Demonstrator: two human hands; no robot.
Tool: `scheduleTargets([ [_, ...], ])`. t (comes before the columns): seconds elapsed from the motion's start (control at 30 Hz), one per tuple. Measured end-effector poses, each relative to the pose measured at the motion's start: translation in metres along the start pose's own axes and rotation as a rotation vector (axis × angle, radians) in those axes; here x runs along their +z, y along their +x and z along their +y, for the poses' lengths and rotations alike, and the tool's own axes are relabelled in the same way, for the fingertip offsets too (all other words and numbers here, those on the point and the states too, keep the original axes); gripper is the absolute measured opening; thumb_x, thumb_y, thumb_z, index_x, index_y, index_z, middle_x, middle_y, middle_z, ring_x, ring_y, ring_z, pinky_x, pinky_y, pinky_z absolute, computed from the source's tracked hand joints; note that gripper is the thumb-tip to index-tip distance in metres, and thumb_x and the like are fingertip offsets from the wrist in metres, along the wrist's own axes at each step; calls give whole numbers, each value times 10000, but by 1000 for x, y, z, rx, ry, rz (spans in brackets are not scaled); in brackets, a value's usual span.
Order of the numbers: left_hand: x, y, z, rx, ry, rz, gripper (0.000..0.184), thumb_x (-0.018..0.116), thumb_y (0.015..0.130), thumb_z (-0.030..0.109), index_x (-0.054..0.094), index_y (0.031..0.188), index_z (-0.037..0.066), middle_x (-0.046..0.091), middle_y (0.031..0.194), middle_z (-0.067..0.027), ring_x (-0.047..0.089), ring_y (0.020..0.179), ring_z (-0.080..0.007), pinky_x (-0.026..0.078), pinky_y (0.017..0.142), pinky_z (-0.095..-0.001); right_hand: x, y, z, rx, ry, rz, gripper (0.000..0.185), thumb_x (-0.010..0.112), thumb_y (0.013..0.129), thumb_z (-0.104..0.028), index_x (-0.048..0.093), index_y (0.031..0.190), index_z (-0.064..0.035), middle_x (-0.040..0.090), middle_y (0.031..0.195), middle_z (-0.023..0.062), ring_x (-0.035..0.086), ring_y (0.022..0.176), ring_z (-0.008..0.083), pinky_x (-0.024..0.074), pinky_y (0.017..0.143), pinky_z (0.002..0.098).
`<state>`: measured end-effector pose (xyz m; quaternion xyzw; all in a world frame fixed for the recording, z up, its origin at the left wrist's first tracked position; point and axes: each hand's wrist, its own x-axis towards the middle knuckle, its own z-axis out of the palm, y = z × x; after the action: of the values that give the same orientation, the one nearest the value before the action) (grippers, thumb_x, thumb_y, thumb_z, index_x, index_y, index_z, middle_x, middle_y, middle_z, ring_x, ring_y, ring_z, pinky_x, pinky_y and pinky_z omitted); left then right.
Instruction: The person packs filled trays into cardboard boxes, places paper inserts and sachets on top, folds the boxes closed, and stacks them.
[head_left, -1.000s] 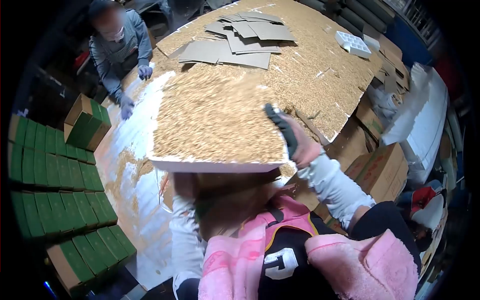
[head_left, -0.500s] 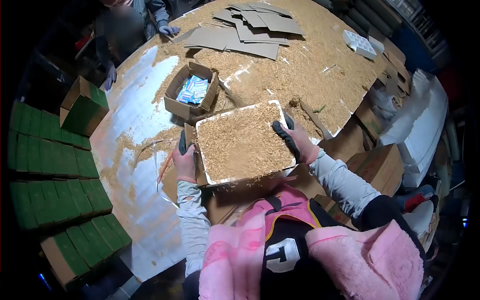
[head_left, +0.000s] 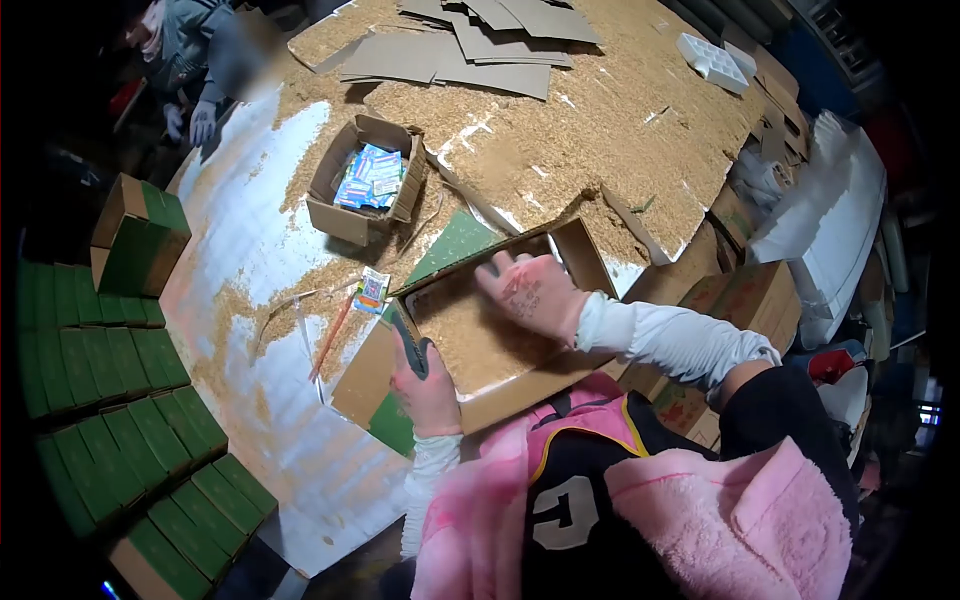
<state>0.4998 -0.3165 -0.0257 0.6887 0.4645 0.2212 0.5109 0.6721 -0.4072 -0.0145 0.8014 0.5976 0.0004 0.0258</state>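
An open cardboard box (head_left: 530, 398) with green outer flaps sits at the table's near edge, tilted in view. Inside it lies a layer of wood shavings (head_left: 465, 345) with white edging showing. My left hand (head_left: 425, 390), in a pink glove with dark fingers, grips the box's left wall. Over the shavings, inside the box, is my right hand (head_left: 535, 295); its fingers look apart and somewhat blurred, with nothing visible in them. A small printed packet (head_left: 371, 288) lies just left of the box.
A small carton (head_left: 340, 220) of blue-white packets stands behind. Cardboard sheets (head_left: 450, 60) and a white compartment tray (head_left: 712, 62) lie on the shavings-covered table. Green boxes (head_left: 120, 440) are stacked left. Another person's gloved hand (head_left: 203, 122) is at the far left edge.
The shavings-filled white tray held in both hands is now down inside the box. My right hand has left its edge and moved over the shavings. The other person has shifted left.
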Motion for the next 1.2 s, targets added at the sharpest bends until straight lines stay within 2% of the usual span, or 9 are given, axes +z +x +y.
scheduleTargets([
  [0.27, 14, 226, 33, 366, 348, -144, 284, 589, 844, 237, 634, 988, -3, 664, 884, -174, 645, 818, -298, 490, 745, -356, 0, 26, 29, -324, 429, 131, 83, 509, 841, -144, 574, 885, -118, 563, 810, 87, 593, 632, 221, 499, 518, 312],
  [0.43, 108, 342, -12, 371, 1275, -308, 437, 582, 823, 436, 572, 1046, 61, 638, 1017, -133, 621, 945, -277, 500, 751, -405, -8, 116, 195, 149, 42, 363, 339, 605, 834, -277, 508, 1137, -161, 568, 1067, 129, 627, 742, 184, 514, 502, 250],
  [0.5, 128, 362, -60, 422, 1317, -250, 366, 574, 825, 353, 562, 1075, 87, 638, 1009, -99, 623, 917, -261, 494, 727, -400, 42, 164, 264, 458, -130, 123, 638, 575, 828, -490, 381, 1317, -129, 437, 1285, 196, 527, 1047, 289, 485, 766, 367],
  [0.63, 112, 337, -34, 408, 1188, -182, 192, 543, 834, 261, 633, 886, 99, 666, 873, -96, 640, 823, -261, 489, 720, -372, 109, 225, 317, 444, -309, 8, 503, 579, 796, -442, 539, 1181, -120, 456, 1301, 123, 468, 1136, 297, 423, 871, 440],
  [0.83, 29, 271, 46, 560, 531, 60, 195, 648, 782, 199, 630, 909, 53, 653, 810, -141, 629, 700, -298, 483, 639, -383, 37, 217, 306, 13, -461, 551, 179, 537, 780, -168, 594, 915, -65, 581, 1127, 99, 548, 1010, 243, 465, 785, 359],
  [0.9, 10, 200, 92, 560, 174, -63, 191, 660, 732, 93, 624, 908, 26, 636, 764, -127, 620, 678, -290, 484, 635, -343, -8, 192, 287, 25, -315, 659, 158, 534, 832, -155, 555, 940, -42, 600, 1071, 123, 617, 866, 245, 524, 642, 350],
  [0.97, 3, 135, 92, 1054, 436, -130, 253, 689, 639, 84, 648, 888, 81, 626, 850, -97, 624, 750, -244, 490, 653, -322, -60, 155, 250, -2, -21, 706, 158, 552, 870, -187, 558, 978, -72, 606, 1056, 136, 636, 768, 270, 525, 639, 353],
  [1.07, 28, 67, 73, 728, 887, -706, 381, 686, 636, 180, 624, 1006, 117, 576, 1079, -92, 557, 982, -247, 442, 826, -352, -112, 95, 185, -226, 308, 866, 284, 681, 771, -117, 606, 1039, -62, 623, 1018, 129, 633, 807, 284, 513, 679, 336],
  [1.2, -3, 25, 31, 796, 792, -62, 471, 701, 731, 213, 575, 1173, 110, 523, 1154, -158, 504, 1024, -334, 412, 885, -405, -151, -6, 98, -344, 504, 638, 272, 701, 744, -84, 612, 988, -5, 636, 1030, 137, 643, 884, 266, 549, 646, 326],
])
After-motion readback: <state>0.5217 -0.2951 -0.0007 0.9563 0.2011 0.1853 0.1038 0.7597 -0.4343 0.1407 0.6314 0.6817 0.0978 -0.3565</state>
